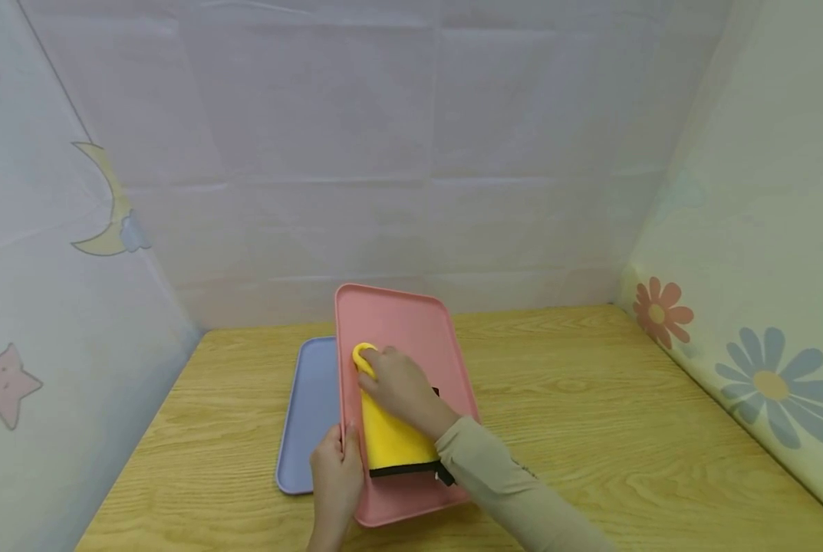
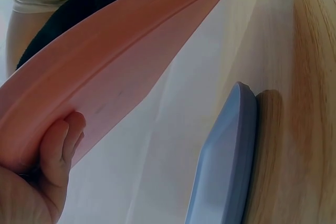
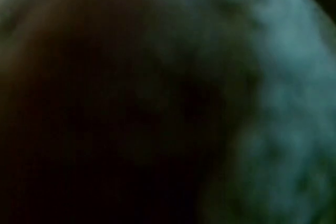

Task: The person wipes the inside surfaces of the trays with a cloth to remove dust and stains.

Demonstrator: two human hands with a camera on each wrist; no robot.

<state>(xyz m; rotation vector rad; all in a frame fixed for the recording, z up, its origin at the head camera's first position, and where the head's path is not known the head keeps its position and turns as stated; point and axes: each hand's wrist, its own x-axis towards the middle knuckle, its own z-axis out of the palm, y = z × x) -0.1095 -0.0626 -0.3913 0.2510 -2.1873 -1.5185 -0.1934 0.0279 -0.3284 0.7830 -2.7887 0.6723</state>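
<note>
A pink rectangular tray (image 1: 404, 318) is held tilted up above the table, its inner face toward the head camera. My left hand (image 1: 337, 471) grips its left rim near the bottom, thumb on the front; in the left wrist view the fingers (image 2: 63, 140) lie against its underside. My right hand (image 1: 400, 387) holds a yellow cloth (image 1: 390, 441) with a black hem against the tray's inner face, its top edge bunched at the fingertips. The right wrist view is dark and blurred, filled by something close to the lens.
A blue-grey tray (image 1: 307, 414) lies flat on the wooden table (image 1: 197, 437), partly hidden behind the pink one. Pale sheets printed with a moon, a star and flowers (image 1: 770, 383) enclose the table at the back and both sides.
</note>
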